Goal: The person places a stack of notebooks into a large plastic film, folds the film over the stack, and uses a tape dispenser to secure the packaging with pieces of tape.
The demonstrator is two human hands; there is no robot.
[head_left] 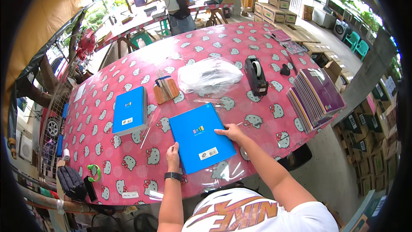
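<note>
A blue spiral notebook (199, 144) lies tilted on the pink patterned tabletop in front of me. My left hand (173, 155), with a dark band on its wrist, has its fingers curled at the notebook's left edge. From the other side, my right hand (232, 132) grips the right edge, thumb on the cover and fingers partly hidden beneath. Shiny streaks of clear plastic show by the notebook's lower right corner. To its left sits a stack of similar blue notebooks (128, 108). Just beyond it is a wooden holder (166, 91) with pens and slim tools.
Crumpled clear plastic (210, 76) lies farther back, beside a black tape dispenser (257, 77). Stacked purple notebooks (315, 99) stand at the right edge. A dark pouch (71, 182) and a phone (90, 189) lie at the lower left. Another person (177, 6) stands at a far table.
</note>
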